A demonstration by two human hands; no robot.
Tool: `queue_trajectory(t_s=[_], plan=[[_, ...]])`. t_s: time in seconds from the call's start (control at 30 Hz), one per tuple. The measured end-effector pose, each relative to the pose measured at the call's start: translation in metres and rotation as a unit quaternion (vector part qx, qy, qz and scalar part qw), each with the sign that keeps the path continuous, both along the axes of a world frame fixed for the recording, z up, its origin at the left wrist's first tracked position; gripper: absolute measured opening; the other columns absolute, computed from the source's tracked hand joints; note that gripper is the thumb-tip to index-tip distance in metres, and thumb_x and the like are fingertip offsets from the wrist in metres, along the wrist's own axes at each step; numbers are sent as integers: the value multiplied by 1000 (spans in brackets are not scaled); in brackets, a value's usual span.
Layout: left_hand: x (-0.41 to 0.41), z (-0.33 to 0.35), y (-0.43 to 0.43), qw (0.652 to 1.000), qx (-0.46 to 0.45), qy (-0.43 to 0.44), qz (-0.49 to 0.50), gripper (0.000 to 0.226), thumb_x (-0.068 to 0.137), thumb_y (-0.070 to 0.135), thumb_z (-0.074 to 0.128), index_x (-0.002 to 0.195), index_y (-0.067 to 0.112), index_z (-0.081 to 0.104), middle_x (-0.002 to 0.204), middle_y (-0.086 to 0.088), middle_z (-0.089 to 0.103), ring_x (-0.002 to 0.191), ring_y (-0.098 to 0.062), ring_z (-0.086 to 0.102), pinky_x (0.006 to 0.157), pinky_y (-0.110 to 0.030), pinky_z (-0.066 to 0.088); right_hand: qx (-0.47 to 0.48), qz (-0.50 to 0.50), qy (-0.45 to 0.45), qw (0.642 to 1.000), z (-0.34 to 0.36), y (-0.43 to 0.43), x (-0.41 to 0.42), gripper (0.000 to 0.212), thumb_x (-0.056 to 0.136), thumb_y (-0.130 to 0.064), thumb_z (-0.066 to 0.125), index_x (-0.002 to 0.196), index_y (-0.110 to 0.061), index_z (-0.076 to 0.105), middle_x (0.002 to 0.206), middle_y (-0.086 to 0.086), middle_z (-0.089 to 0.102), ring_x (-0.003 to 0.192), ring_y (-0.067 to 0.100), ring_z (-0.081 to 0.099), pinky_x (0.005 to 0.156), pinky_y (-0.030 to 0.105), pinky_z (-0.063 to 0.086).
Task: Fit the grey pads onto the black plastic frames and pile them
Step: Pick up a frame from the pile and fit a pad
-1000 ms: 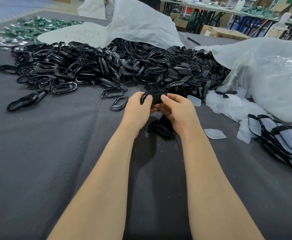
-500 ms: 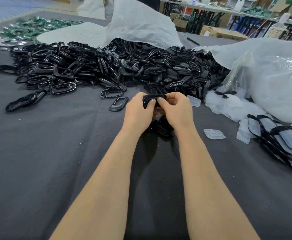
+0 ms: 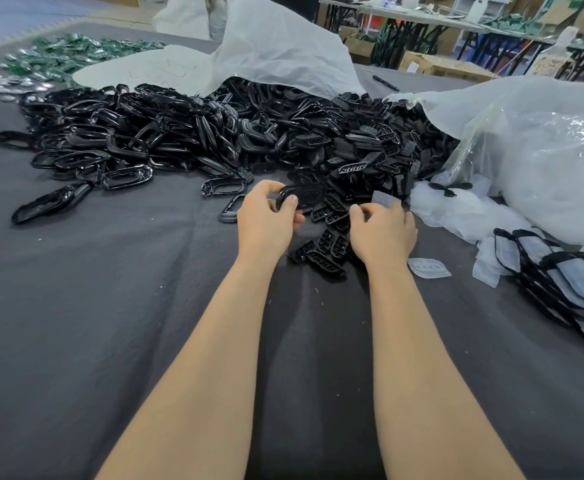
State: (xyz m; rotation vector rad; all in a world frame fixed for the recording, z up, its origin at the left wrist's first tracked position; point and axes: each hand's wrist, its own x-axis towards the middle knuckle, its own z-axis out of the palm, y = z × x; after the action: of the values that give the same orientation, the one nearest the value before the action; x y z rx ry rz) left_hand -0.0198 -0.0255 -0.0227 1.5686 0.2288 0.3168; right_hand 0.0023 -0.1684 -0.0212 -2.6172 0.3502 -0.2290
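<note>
**Holding 1 frame while reaching for 1 pad**

The left hand (image 3: pixel 266 225) is gripping a black frame (image 3: pixel 302 199) by its near end, with the thumb on top and the fingers curled beneath. It is holding the frame just above the cloth. The right hand (image 3: pixel 384 232) is hovering low, just to the right, and its fingers are curling against the near edge of a grey pad (image 3: pixel 385 199). Whether they are pinching the pad cannot be told, because the fingers are hiding the contact.

For a clean fit, the pad is probably best taken by 1 edge and turned until its outline is matching the frame's opening. It can then be pressed in from 1 end toward the other while the left hand is keeping the frame level.

Small perforated black inserts (image 3: pixel 325 252) are lying loose between the wrists. A 2nd pad (image 3: pixel 429 268) is lying flat beside the right wrist, and finished pieces (image 3: pixel 560 275) are overlapping in a row at the right edge.

A dark grey cloth (image 3: pixel 110 306) is covering the worktable. A large heap of frames (image 3: pixel 179 133) is spreading across the far side and spilling from a white sack (image 3: pixel 276 53), and a clear plastic bag (image 3: pixel 543 150) is sagging at the right. Green parts (image 3: pixel 76 53) are lying far left and a pen (image 3: pixel 385 83) beyond the heap. Trestle tables (image 3: pixel 422 19) and cardboard boxes (image 3: pixel 439 65) are filling the background.
</note>
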Motion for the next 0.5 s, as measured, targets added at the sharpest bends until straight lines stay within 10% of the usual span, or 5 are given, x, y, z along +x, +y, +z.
queue_trajectory(t_s=[0.3, 0.5], plan=[[2, -1, -1, 1000, 1, -1, 3, 16, 96, 10, 57, 91, 25, 53, 75, 1, 66, 57, 0, 63, 60, -18, 53, 6, -32, 10, 999, -1, 5, 0, 61, 101, -46, 31, 145, -4, 34, 154, 9, 30, 146, 28, 15, 117, 49, 8], [3, -3, 0, 1000, -2, 3, 4, 13, 96, 10, 57, 95, 22, 54, 76, 1, 65, 56, 1, 62, 67, -22, 55, 391, -20, -234, 890, 20, 10, -6, 11, 94, -8, 53, 104, -10, 55, 98, 4, 62, 83, 11, 61, 85, 22, 50]])
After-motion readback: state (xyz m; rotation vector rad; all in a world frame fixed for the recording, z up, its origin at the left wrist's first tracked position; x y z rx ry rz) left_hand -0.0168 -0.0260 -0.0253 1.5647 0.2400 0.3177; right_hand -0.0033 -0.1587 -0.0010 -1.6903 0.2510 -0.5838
